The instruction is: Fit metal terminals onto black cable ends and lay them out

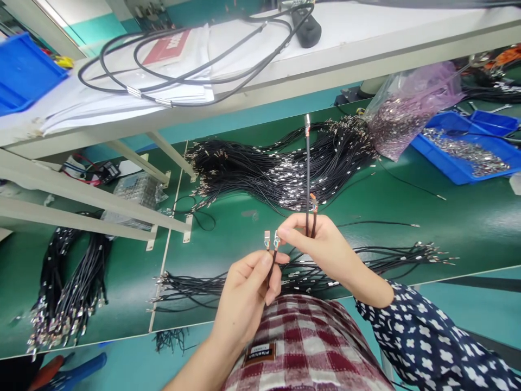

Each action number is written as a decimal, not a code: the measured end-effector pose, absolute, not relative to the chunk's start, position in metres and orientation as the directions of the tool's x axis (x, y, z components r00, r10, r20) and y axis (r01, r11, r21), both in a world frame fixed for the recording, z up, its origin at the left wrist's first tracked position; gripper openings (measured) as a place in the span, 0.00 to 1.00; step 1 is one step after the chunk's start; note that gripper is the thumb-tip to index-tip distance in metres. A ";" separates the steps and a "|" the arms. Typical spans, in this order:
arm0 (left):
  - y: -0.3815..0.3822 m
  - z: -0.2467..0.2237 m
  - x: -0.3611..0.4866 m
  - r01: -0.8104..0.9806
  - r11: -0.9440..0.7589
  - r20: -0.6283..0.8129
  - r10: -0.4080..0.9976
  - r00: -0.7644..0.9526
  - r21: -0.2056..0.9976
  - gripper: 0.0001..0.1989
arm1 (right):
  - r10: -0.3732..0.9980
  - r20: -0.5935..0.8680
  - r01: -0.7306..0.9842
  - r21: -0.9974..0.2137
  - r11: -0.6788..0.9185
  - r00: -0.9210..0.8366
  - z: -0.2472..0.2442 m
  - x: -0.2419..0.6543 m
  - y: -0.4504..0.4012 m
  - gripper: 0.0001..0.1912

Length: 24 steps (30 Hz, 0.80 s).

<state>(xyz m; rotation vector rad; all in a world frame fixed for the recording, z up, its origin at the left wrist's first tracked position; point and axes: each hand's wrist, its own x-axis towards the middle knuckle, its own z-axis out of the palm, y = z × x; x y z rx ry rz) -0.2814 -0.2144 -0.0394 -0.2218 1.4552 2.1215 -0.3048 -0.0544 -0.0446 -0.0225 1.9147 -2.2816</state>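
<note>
Near the table's front edge, my left hand (252, 277) pinches two black cable ends (272, 263) with small metal connectors (267, 238) pointing up. My right hand (321, 239) is just to the right, its thumb and forefinger at the right one of these connectors. Two more black cable ends pass through its curled fingers: a long one (308, 174) standing up with a metal tip, and a shorter one (314, 203) with orange and thin coloured wires. Behind my hands lies a large bundle of black cables (260, 174) with white labels. A smaller cable bundle (382, 258) lies beneath and beside my hands.
A white shelf (366, 60) crosses above the green table (468, 222), holding coiled cable (244, 81), papers and a blue bin (28, 70). At right are a pink bag (407, 119) and a blue tray (443, 163) of metal parts. Another cable bundle (73, 282) lies left, past the shelf legs.
</note>
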 end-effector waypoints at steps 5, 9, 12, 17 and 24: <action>-0.214 -0.038 -0.283 -0.532 -0.255 -0.430 0.361 -0.827 0.808 0.12 | -0.062 -0.083 0.090 -0.990 -0.109 -0.995 -0.046 -0.302 -0.057 0.13; -0.213 -0.035 -0.283 -0.574 -0.268 -0.458 0.389 -0.799 0.774 0.12 | -0.014 -0.047 0.047 -0.996 -0.072 -0.999 -0.049 -0.300 -0.058 0.12; -0.213 -0.035 -0.283 -0.603 -0.282 -0.477 0.405 -0.780 0.746 0.12 | -0.015 -0.005 0.005 -0.999 -0.049 -1.000 -0.050 -0.300 -0.059 0.10; -0.214 -0.037 -0.281 -0.620 -0.282 -0.481 0.430 -0.764 0.732 0.14 | -0.002 0.016 -0.016 -1.000 -0.014 -1.000 -0.052 -0.300 -0.060 0.11; -0.213 -0.037 -0.279 -0.559 -0.259 -0.436 0.407 -0.803 0.788 0.13 | -0.070 -0.048 0.054 -0.994 -0.094 -0.996 -0.046 -0.299 -0.059 0.12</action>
